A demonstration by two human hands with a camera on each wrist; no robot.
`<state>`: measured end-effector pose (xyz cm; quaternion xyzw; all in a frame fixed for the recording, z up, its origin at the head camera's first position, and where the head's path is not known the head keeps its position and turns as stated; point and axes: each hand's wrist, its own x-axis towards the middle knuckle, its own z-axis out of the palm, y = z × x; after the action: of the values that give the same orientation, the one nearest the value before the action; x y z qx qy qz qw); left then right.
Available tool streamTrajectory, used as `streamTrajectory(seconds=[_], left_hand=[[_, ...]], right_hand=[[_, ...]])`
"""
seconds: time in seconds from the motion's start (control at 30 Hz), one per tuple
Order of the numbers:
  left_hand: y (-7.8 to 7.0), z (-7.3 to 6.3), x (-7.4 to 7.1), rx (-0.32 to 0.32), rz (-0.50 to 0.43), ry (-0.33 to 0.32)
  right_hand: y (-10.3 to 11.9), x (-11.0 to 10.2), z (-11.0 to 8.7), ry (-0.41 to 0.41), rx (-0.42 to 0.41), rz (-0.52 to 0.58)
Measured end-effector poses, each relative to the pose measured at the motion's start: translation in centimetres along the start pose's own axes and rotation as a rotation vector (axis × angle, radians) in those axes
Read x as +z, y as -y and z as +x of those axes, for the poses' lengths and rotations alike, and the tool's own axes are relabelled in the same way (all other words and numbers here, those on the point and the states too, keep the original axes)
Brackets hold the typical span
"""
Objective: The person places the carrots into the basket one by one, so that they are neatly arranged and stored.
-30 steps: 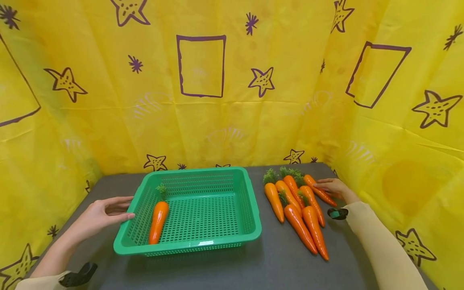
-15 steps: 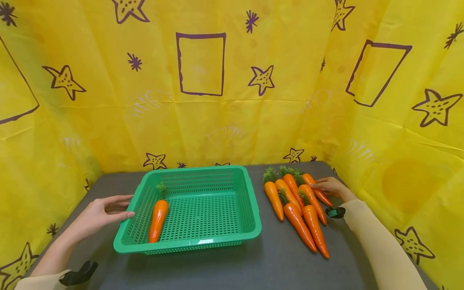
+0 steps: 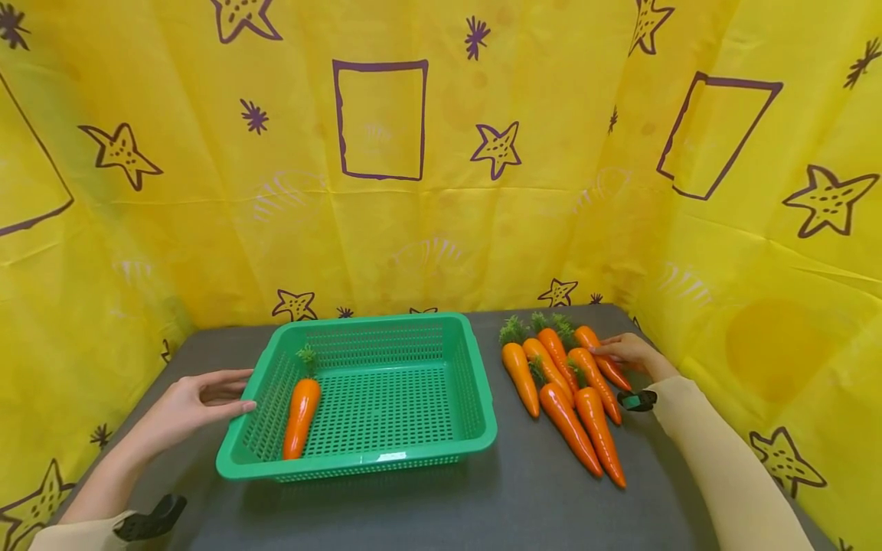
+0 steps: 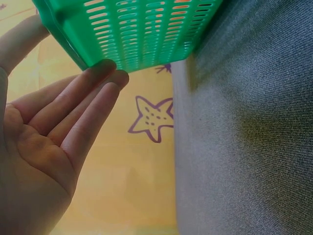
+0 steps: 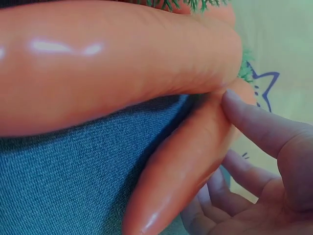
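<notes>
At the left side of the green basket (image 3: 386, 458), my left hand (image 3: 186, 413) touches the rim with its thumb and fingertips. In the left wrist view, the fingers (image 4: 80, 129) are nearly straight against the basket's outer wall (image 4: 142, 34). One orange carrot (image 3: 301, 417) with a green top lies along the left inside of the basket. On the right, my right hand (image 3: 635, 353) pinches the rightmost carrot (image 5: 181, 161), thumb on its upper side and fingers underneath. That carrot lies beside several other carrots (image 3: 568, 428), one of which (image 5: 112, 63) crosses close in the right wrist view.
A grey cloth-covered table (image 3: 413, 516) bears everything. Yellow curtains (image 3: 386, 245) with purple drawings stand behind and on both sides. The carrots lie bunched to the right of the basket, some overlapping, with green tops (image 3: 513, 329) toward the back.
My right hand has shifted slightly left, and the rightmost carrots have been nudged a little left with it. My left hand and the basket keep their places.
</notes>
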<state>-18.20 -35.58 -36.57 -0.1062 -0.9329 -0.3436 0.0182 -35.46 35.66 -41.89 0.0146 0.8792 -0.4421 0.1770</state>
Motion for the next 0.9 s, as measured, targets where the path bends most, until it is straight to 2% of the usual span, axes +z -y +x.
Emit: streamTrajectory(seconds=[0.17,0.37,0.57,0.77,0.9], left_hand=[[0.08,0.01,-0.04,0.001,-0.002,0.005],[0.02,0.25,-0.32,0.008,0.015,0.004],[-0.04,0.29,-0.12,0.001,-0.005,0.016],[-0.07,0.02,-0.08,-0.005,0.007,0.011],[-0.11,0.04,-0.03,-0.004,0.008,0.007]], right_hand=[[0.09,-0.15,-0.06,-0.001,-0.016,0.028],[0.11,-0.15,0.15,0.042,-0.027,0.124],[0.19,-0.10,-0.10,0.012,0.012,0.120],[0.32,0.31,0.16,0.013,0.037,0.142],[0.37,0.30,0.29,0.012,0.050,0.118]])
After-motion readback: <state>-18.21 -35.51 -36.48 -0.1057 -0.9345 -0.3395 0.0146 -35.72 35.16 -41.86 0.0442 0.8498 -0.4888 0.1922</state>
